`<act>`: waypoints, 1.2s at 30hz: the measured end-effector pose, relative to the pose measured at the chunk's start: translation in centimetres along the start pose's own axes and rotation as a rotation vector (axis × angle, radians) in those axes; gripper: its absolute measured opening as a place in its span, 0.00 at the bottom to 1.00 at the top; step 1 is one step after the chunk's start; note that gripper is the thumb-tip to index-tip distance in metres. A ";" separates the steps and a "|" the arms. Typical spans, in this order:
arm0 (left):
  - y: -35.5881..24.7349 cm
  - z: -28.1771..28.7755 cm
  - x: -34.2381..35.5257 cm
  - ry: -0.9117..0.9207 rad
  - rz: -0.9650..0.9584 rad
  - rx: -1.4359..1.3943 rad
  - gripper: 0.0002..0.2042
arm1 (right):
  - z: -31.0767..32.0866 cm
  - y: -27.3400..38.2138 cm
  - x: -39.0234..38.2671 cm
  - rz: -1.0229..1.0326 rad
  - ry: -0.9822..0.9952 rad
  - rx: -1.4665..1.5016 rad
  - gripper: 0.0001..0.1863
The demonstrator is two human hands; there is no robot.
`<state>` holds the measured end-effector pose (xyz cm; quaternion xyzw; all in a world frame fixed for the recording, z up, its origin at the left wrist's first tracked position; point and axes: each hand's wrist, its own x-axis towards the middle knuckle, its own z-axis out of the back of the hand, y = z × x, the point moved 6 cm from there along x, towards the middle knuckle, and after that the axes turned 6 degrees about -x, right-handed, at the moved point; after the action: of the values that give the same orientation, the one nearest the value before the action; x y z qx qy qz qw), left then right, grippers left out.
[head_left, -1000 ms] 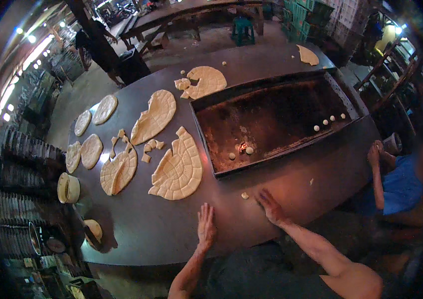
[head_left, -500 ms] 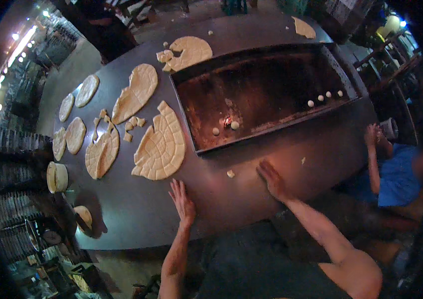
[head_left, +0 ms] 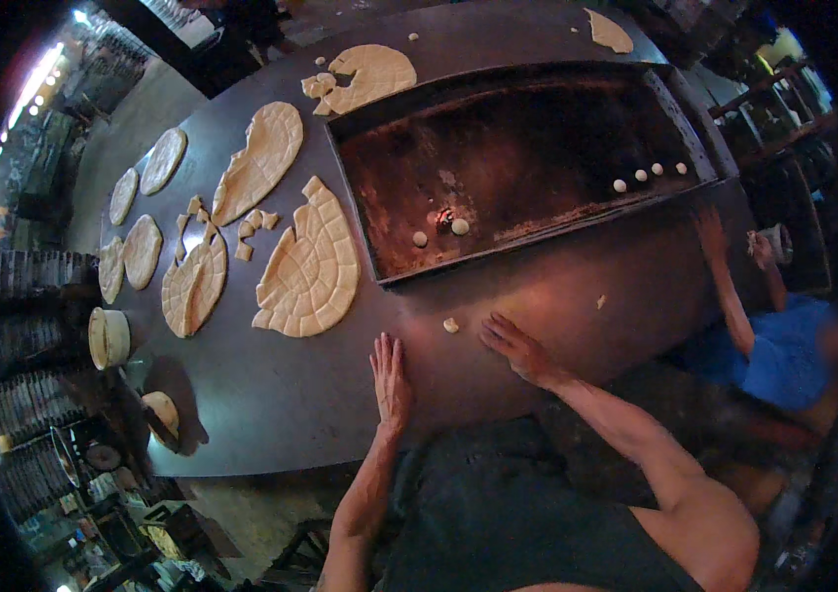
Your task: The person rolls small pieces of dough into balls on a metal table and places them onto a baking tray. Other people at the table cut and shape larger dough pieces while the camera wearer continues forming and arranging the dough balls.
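Note:
My left hand (head_left: 389,385) and my right hand (head_left: 517,347) rest on the dark metal table (head_left: 438,385), fingers stretched out and holding nothing. A small dough lump (head_left: 450,325) lies between them, just left of my right fingertips. Beyond my left hand is a large scored flat dough piece (head_left: 305,266) with a torn edge. More cut rounds (head_left: 194,286), dough scraps (head_left: 246,232) and smooth flat rounds (head_left: 143,252) lie to the left. A large rusty tray (head_left: 537,255) stands on the table with several small dough balls (head_left: 459,226) in it.
A co-worker in blue (head_left: 784,350) is at the right edge, one hand (head_left: 710,237) reaching onto the table beside the tray. A pale pot (head_left: 108,338) stands at the left edge. Stacks of dark trays (head_left: 29,405) line the left side.
The view has shifted, raising the table in the picture. My hands have shifted slightly, open throughout. The co-worker's near hand has reached farther up the table, apart from their other hand.

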<state>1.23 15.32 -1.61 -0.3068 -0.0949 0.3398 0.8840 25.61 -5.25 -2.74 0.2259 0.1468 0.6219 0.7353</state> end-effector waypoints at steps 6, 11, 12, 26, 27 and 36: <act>0.6 1.9 0.7 -0.304 0.103 0.083 0.28 | 1.0 -0.3 3.1 -0.147 -0.133 -0.071 0.25; -2.3 1.7 -4.7 -0.268 0.003 0.028 0.19 | 2.4 1.6 -2.0 -0.128 -0.184 0.010 0.25; -1.7 1.7 -6.3 -0.220 0.125 -0.053 0.18 | 3.0 1.9 -4.5 -0.131 -0.187 -0.016 0.24; -11.8 11.6 14.2 -0.383 -0.201 -0.548 0.13 | 18.0 5.0 13.5 -0.019 -0.627 0.049 0.13; -12.7 12.0 16.5 -0.347 -0.235 -0.492 0.12 | 18.6 4.6 16.3 -0.015 -0.608 -0.006 0.12; -11.5 6.9 29.4 -0.036 -0.285 -0.023 0.12 | 14.4 -1.5 30.1 -0.128 -0.213 -0.068 0.11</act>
<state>26.97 31.31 9.70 -0.2943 -0.1573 0.2151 0.9178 39.59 21.94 10.75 0.2555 0.0608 0.5508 0.7922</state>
